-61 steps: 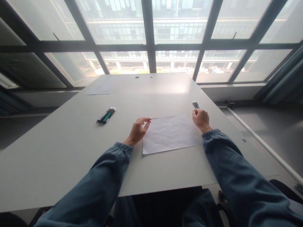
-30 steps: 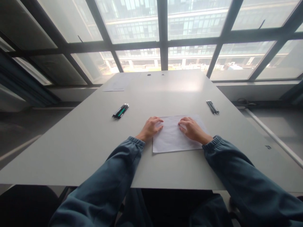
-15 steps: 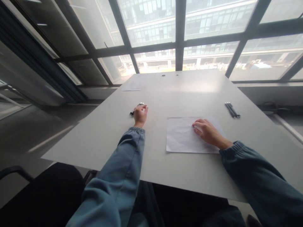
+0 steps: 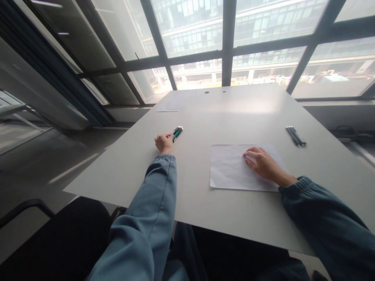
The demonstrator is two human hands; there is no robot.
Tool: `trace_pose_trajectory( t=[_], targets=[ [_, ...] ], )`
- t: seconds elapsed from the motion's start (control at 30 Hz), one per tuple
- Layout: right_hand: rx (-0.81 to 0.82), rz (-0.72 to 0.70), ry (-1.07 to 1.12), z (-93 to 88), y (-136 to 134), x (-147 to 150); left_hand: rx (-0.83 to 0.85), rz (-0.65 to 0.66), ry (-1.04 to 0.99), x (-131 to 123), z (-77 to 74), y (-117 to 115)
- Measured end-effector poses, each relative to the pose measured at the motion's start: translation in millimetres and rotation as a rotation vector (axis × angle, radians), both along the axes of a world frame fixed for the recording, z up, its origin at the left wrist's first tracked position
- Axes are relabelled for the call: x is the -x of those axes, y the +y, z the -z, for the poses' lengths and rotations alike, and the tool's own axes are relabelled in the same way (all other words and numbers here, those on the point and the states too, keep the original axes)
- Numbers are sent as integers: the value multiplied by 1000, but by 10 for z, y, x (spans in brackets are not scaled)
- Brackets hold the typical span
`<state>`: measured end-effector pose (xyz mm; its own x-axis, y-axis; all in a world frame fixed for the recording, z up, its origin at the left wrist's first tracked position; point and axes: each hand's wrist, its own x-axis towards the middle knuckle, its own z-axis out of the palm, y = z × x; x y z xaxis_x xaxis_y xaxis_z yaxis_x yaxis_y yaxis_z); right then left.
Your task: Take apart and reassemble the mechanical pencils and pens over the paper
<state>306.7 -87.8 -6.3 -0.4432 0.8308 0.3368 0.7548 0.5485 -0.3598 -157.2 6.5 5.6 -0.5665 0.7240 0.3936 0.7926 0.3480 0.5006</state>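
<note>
My left hand is at the lower end of a small bundle of dark pens with silvery tips, one showing a green stripe. Its fingers are curled, and the thumb lies against the pens; the hand covers their lower ends. My right hand rests on a white sheet of paper, fingers loosely bent, with thumb and forefinger a little apart. Nothing shows in that hand.
Another small group of dark pens lies on the right of the white table. A second sheet of paper is at the far left corner. A black chair stands at the lower left, and windows rise behind the table.
My left hand has shifted from over the pens to their left side, and more of the pens shows. The right hand stays on the paper. The view has swung slightly left.
</note>
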Motion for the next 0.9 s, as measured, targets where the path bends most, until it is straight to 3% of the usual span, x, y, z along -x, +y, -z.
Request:
trace_pose_trajectory(
  t=[0.63,0.9],
  targets=[
    [2,0,-5,-26,-10,4,40,13,62,-78,-30,23],
    [-1,0,4,-41,-15,11,39,82,86,-130,-56,22]
  ],
)
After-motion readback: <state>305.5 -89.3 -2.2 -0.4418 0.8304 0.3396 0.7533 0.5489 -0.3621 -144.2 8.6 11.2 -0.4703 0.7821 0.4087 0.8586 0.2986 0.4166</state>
